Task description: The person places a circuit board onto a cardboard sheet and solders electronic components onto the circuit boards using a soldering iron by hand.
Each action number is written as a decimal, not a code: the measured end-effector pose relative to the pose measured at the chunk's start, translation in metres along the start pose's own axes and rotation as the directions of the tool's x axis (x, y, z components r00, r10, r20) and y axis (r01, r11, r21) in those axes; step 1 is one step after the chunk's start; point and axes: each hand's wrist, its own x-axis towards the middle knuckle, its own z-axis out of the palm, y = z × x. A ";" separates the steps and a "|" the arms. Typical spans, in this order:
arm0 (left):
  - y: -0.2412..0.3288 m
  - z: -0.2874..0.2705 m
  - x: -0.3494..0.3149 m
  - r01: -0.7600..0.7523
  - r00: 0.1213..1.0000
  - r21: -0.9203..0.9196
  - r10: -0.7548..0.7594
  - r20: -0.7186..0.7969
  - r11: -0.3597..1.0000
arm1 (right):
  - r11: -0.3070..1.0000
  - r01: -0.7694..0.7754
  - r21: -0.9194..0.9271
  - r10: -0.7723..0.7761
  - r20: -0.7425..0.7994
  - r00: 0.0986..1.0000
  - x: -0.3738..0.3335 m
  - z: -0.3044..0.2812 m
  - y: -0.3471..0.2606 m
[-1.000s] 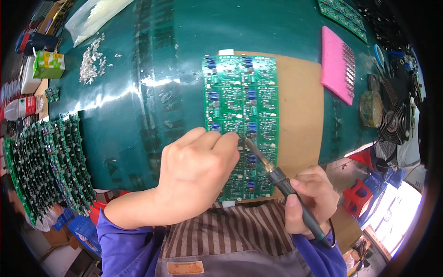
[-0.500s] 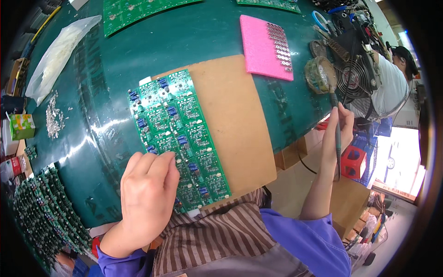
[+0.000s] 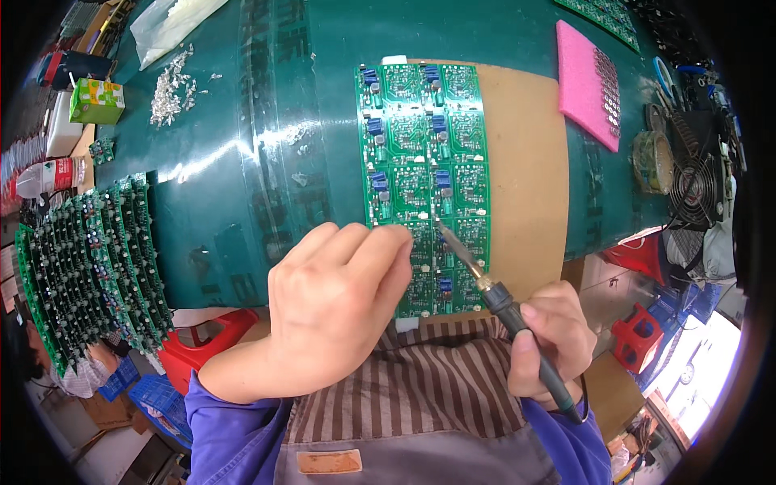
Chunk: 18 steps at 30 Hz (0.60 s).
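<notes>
A green circuit board panel (image 3: 470, 190) with rows of blue components lies on a tan cardboard sheet (image 3: 529, 174) in front of me. My right hand (image 3: 554, 343) is wrapped round the dark handle of a soldering iron (image 3: 499, 301). Its metal tip points up and left at the middle of the panel; whether it touches cannot be told. My left hand (image 3: 335, 299) is closed over the panel's left edge, thumb and forefinger together near the iron's tip. Whatever those fingers may hold is hidden.
Loose small white parts (image 3: 172, 87) lie at the far left near a juice carton (image 3: 97, 101). Stacked circuit boards (image 3: 97, 267) stand at the left. Pink foam (image 3: 584, 85) holding metal parts, a round tin (image 3: 651, 162) and a fan (image 3: 693, 187) are at the right.
My right hand has brought the soldering iron from beside the round tin at the right to over the panel. The view has swung left. My left hand stays closed at the panel's edge.
</notes>
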 end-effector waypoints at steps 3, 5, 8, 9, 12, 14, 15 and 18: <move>0.005 0.004 -0.006 0.072 0.997 -0.064 -0.072 -0.003 0.995 | 1.000 -0.004 -0.005 0.004 0.025 1.000 0.000 0.000 -0.002; 0.004 0.010 -0.009 0.068 0.998 -0.071 -0.069 -0.006 0.995 | 1.000 -0.001 -0.008 0.002 0.034 0.999 -0.002 0.000 -0.004; 0.004 0.013 -0.010 0.062 0.998 -0.071 -0.063 -0.015 0.996 | 1.000 -0.007 0.002 0.007 0.060 0.998 -0.004 0.000 -0.005; 0.004 0.013 -0.011 0.057 0.998 -0.069 -0.059 -0.021 0.996 | 1.000 -0.006 0.000 0.006 0.068 0.998 -0.005 0.000 -0.005; 0.002 0.019 -0.010 0.044 0.998 -0.072 -0.047 -0.033 0.996 | 1.000 -0.013 -0.021 0.014 0.075 0.997 -0.006 0.000 -0.006; 0.003 0.020 -0.010 0.039 0.998 -0.067 -0.042 -0.044 0.997 | 1.000 -0.013 -0.016 0.014 0.075 0.997 -0.007 0.001 -0.005; 0.003 0.021 -0.010 0.029 0.998 -0.066 -0.032 -0.055 0.997 | 1.000 -0.006 -0.016 0.007 0.076 0.997 -0.007 0.001 -0.005; 0.001 0.023 -0.011 -0.002 0.996 -0.012 0.001 -0.085 1.000 | 1.000 0.010 -0.021 -0.008 0.090 0.996 -0.005 0.002 -0.008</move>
